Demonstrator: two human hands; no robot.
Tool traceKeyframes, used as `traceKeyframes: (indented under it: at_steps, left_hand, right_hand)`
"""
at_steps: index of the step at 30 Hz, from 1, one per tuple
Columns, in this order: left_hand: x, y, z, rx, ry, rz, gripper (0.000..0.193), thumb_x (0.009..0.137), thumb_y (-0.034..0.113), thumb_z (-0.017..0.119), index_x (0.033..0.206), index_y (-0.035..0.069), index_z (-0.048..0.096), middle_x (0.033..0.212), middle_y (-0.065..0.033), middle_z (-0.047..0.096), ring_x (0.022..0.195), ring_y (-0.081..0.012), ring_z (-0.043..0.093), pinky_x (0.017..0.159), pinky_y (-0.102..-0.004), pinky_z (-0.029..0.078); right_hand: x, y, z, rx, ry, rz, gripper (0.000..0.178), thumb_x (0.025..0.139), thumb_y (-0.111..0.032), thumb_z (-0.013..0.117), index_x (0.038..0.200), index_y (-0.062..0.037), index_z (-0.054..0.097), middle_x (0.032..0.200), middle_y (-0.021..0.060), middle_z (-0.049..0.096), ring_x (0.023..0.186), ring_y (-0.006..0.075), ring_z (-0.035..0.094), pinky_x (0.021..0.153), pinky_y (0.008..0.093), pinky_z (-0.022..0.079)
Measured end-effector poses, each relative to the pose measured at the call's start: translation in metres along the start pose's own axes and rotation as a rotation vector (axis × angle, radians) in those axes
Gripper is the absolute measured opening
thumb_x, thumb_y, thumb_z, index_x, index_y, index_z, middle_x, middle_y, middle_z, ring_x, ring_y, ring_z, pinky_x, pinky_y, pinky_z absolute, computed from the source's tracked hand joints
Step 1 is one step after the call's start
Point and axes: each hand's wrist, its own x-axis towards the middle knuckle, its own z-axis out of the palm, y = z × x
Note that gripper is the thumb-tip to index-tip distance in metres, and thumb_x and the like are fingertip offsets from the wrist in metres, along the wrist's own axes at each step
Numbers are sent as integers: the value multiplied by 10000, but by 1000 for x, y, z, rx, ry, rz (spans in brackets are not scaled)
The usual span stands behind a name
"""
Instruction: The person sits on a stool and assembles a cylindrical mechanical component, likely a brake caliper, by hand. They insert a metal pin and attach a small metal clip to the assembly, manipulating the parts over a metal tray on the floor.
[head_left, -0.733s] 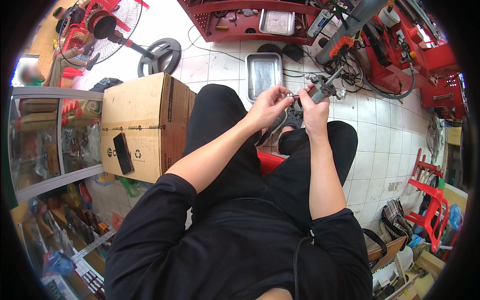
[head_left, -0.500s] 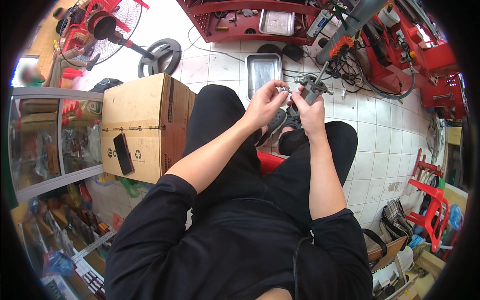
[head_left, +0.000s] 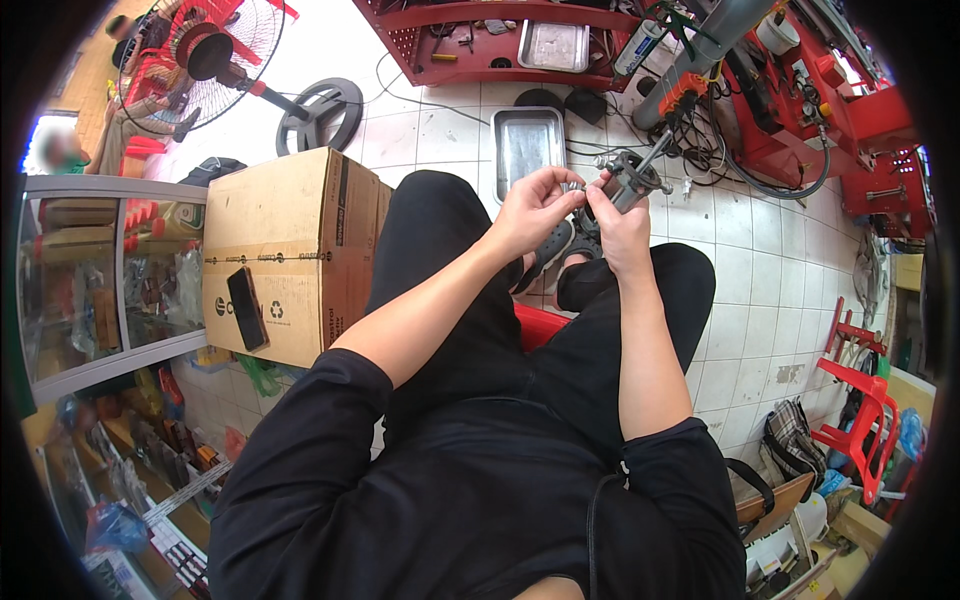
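My left hand (head_left: 535,212) is closed in a pinch on a small metal piece (head_left: 577,186). Its fingertips almost meet those of my right hand (head_left: 622,234). That hand is wrapped round a grey metal cylinder-shaped part with a flange and a thin rod (head_left: 631,181). The part leans away toward the upper right, in front of my knees. My right thumb points at the small piece, and the fingers beneath the cylinder are hidden. Whether the small piece touches the cylinder I cannot tell.
A shallow metal tray (head_left: 527,145) lies on the tiled floor beyond my hands. To the left stands a cardboard box (head_left: 280,225) with a phone (head_left: 246,308) on it. Red metal workshop equipment (head_left: 800,135) and cables are at the far right. A fan (head_left: 210,52) stands far left.
My left hand has moved slightly right with the small metal piece, closer to my right hand. The cylinder part has tipped further to the right in my right hand.
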Motion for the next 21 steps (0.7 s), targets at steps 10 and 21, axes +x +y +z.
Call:
traceKeyframes:
  at_steps: [10, 21]
  left_hand:
    - [-2, 11, -6, 78, -19, -44, 325, 770, 184, 734, 989, -1, 580, 547, 117, 332, 502, 0, 278, 458, -193, 241]
    - [0, 4, -3, 38, 0, 6, 221, 817, 162, 688, 957, 14, 603, 586, 94, 393, 518, -2, 296, 461, -198, 230]
  right_hand:
    - [1, 2, -1, 12, 37, -22, 135, 824, -11, 603, 941, 14, 541, 834, 35, 584, 736, 102, 574, 664, 241, 474]
    - [1, 1, -2, -30, 29, -2, 147, 816, -5, 612, 943, 14, 541, 814, 31, 591, 727, 103, 589, 642, 232, 477]
